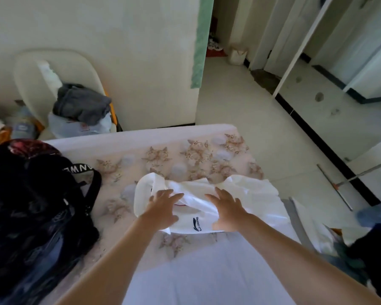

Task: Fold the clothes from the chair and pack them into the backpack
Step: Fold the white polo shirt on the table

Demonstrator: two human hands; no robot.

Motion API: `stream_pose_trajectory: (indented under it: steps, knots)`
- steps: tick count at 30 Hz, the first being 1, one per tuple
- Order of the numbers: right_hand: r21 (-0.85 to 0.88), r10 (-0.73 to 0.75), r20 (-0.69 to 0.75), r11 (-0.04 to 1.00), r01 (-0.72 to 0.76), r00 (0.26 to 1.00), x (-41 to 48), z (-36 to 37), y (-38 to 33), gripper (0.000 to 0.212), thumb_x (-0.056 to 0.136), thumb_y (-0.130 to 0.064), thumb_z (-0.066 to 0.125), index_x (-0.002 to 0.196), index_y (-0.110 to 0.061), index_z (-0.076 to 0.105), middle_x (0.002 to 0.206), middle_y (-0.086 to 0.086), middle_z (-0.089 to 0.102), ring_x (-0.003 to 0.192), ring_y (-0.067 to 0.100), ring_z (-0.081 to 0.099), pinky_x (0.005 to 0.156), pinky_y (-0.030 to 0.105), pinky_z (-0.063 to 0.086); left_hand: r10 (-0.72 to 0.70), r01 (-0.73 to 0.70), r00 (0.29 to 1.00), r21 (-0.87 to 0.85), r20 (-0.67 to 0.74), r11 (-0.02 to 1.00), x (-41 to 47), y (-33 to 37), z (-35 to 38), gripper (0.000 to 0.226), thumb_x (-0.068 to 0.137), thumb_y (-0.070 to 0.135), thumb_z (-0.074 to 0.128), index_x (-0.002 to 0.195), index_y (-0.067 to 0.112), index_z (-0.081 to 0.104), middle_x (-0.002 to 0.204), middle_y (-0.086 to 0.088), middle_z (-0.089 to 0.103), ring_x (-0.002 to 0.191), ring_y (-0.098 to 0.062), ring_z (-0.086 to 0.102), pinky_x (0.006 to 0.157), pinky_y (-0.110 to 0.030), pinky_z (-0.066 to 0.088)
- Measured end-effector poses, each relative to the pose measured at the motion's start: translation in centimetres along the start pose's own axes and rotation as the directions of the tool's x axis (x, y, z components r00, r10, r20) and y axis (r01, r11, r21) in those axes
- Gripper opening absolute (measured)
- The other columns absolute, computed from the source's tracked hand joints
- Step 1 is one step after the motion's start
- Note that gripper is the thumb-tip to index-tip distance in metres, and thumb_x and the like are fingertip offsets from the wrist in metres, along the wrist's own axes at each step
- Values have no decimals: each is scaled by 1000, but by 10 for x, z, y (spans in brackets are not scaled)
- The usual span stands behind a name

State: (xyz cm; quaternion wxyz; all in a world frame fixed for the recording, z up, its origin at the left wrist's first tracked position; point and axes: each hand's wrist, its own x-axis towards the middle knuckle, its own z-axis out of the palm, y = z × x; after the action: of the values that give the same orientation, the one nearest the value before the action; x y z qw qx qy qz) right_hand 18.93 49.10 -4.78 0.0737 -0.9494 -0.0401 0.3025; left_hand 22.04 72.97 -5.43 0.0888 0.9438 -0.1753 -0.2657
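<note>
Here, left hand (163, 209), right hand (227, 211), shirt (259, 194), bed (141, 135)

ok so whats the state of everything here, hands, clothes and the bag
white shirt, crumpled on the bed, not yet folded
left hand, open, fingers spread flat on the white shirt
right hand, open, fingers spread flat on the white shirt
grey clothes, unfolded heap on the chair
backpack, on the bed at the left, open or zipped cannot be told
</note>
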Motion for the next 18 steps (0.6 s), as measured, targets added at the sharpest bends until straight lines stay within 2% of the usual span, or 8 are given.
stream_pose_trajectory:
  steps: [3, 5, 8, 10, 12, 15, 17, 18]
  knots:
    - [-118, 49, 6, 992, -48, 999, 10, 21, 17, 117, 79, -39, 71, 154, -39, -18, 162, 2, -27, 151, 27, -18, 119, 59, 6, -34, 25, 996, 106, 84, 994, 7, 9, 26, 103, 81, 50, 71, 154, 43, -2, 163, -1, -13, 150, -35, -5, 119, -59, 7]
    - [-161, 49, -29, 985, -53, 998, 19, 31, 24, 115, 81, -40, 68, 152, -38, -23, 164, 6, -16, 152, 30, -3, 117, 57, 16, -45, 34, 996, 141, 80, 989, 7, 9, 40, 103, 80, 44, 74, 154, 44, 2, 162, -2, -5, 147, -35, 10, 117, -54, 21]
    - [-257, -25, -132, 966, -10, 991, 30, 35, 26, 100, 85, -30, 70, 157, -31, 1, 142, 10, 37, 124, 30, 45, 96, 41, 45, -19, 21, 999, 55, -40, 998, 5, 3, 47, 73, 90, 5, 55, 149, 42, 32, 149, 0, 28, 130, -26, 36, 102, -41, 43]
    - [-231, -46, -158, 973, 9, 986, 35, 31, 21, 81, 83, -12, 68, 151, -32, 30, 120, 5, 52, 106, 26, 57, 86, 37, 51, 4, 0, 998, 59, -70, 998, 5, -2, 41, 66, 92, -1, 46, 143, 42, 45, 137, 1, 41, 122, -25, 44, 99, -38, 45]
    - [-84, -61, -112, 995, 51, 992, 35, 28, 8, 64, 84, -10, 61, 142, -32, 46, 121, 3, 59, 108, 28, 61, 87, 36, 52, 10, 9, 994, 185, -104, 983, 6, -10, 28, 53, 96, 6, 48, 136, 41, 53, 130, 3, 49, 119, -23, 49, 100, -36, 43]
    - [81, -194, 18, 978, 192, 981, 24, 31, -25, 45, 87, -27, 61, 132, -22, 57, 121, 4, 65, 110, 25, 62, 82, 29, 49, -88, 128, 987, 339, -131, 932, 2, -37, 8, 35, 97, 18, 52, 123, 40, 62, 118, 3, 56, 113, -22, 52, 101, -34, 40]
    - [182, -273, 141, 952, 246, 952, 13, 33, -52, 45, 87, -47, 62, 124, -22, 59, 116, 1, 65, 100, 19, 60, 72, 25, 43, -184, 187, 982, 348, -42, 919, -7, -60, 7, 35, 94, 17, 53, 117, 40, 65, 114, 3, 58, 109, -22, 54, 98, -35, 41]
    - [223, -275, 182, 947, 232, 944, 10, 35, -63, 51, 85, -59, 58, 125, -28, 58, 116, -3, 65, 101, 18, 60, 74, 26, 43, -212, 192, 977, 304, 31, 933, -12, -68, 10, 36, 92, 15, 51, 114, 39, 66, 115, 5, 58, 107, -21, 55, 96, -35, 42]
